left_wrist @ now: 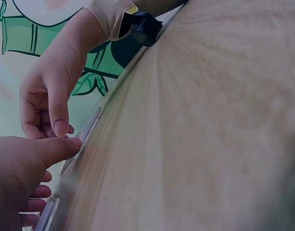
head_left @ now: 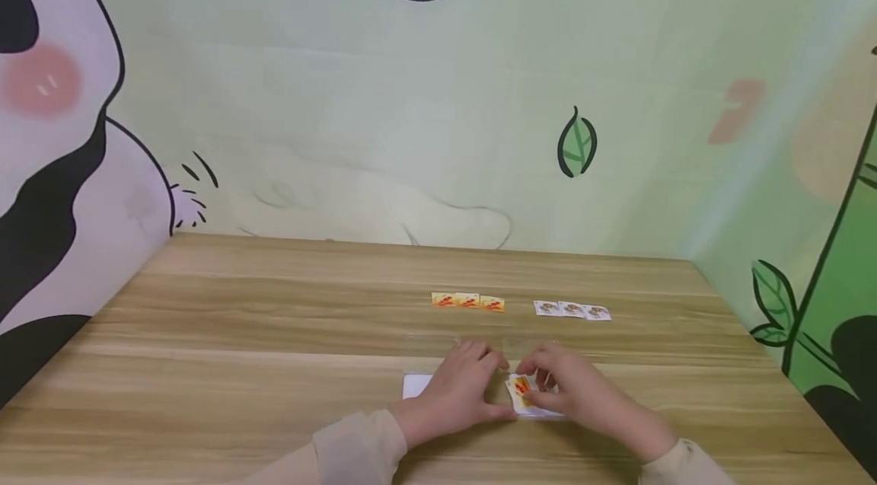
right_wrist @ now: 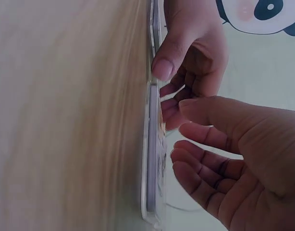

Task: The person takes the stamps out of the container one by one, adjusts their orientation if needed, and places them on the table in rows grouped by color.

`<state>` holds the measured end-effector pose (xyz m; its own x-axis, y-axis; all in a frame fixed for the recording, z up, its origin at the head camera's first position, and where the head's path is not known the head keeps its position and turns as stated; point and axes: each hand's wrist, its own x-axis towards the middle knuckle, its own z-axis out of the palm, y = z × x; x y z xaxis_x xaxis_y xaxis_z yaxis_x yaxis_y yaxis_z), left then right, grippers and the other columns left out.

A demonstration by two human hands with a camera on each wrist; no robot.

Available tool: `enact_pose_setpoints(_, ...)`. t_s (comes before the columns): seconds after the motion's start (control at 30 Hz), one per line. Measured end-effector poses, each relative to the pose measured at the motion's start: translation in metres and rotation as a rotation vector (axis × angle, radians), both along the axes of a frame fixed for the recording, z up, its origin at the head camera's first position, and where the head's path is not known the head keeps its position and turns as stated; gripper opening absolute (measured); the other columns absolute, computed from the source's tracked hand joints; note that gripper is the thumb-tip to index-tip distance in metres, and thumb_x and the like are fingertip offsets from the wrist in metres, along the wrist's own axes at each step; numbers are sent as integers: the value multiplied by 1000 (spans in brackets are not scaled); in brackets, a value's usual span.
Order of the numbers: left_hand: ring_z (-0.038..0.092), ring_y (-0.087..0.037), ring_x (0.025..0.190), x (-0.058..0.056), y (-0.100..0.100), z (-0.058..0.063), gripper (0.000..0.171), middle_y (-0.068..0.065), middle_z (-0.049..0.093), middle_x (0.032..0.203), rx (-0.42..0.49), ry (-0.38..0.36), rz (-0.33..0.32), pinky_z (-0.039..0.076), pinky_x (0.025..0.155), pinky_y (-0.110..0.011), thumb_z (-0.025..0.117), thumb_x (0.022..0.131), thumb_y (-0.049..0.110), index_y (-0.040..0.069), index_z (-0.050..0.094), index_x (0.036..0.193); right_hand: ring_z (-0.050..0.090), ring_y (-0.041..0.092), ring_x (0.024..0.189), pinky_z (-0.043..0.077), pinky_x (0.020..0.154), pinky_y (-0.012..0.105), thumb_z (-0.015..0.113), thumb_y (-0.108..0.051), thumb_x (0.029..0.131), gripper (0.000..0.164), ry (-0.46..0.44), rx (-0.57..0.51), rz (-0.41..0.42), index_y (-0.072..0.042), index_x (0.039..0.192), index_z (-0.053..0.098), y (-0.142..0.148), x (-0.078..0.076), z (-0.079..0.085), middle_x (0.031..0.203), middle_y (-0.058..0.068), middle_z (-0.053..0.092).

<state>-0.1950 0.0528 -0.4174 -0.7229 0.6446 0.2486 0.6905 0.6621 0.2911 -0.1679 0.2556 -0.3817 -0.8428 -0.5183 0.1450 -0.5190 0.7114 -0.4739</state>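
In the head view my right hand (head_left: 582, 390) hovers over a stack of small cards, its thumb and fingers loosely bent; an orange-and-yellow picture card (head_left: 522, 389) shows on top. The right wrist view shows a gap between that hand's thumb and fingertips (right_wrist: 186, 171), with nothing in it. The stack lies in a shallow clear tray (right_wrist: 151, 159). My left hand (head_left: 460, 390) spreads over a second tray with a white face (head_left: 415, 384), which it partly covers. Its thumb (left_wrist: 66, 148) reaches to the near edge of the card tray.
Farther back on the wooden table (head_left: 240, 302) lie a row of three orange-and-yellow cards (head_left: 468, 301) and, to its right, a row of three white picture cards (head_left: 572, 310). A cartoon-printed wall (head_left: 308, 104) rises behind the table.
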Motion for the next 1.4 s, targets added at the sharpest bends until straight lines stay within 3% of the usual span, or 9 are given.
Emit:
enact_pose_setpoints(0.5,48,-16,116,1,0,-3,47,3,56,113,33,-28,-4,39,107,-38,76,75,50,19,63,107,49,2,74,45,64,16,74,-13,80,18,26,60,-11,-7,96,68,-5,0,-8,85,-4,51)
enact_pose_setpoints(1.07,48,-17,118,0,2,-5,46,3,56,116,41,-36,-8,37,110,-49,76,75,50,21,63,108,50,3,76,45,65,18,76,-12,78,23,28,47,-40,-11,95,60,-6,2,-6,88,-4,52)
enact_pose_setpoints(1.4,49,-17,117,0,1,-5,46,3,56,115,41,-32,-12,37,109,-47,76,76,50,20,63,109,50,3,75,44,63,17,75,-11,81,24,4,35,-42,-12,97,58,-6,1,-7,90,-2,52)
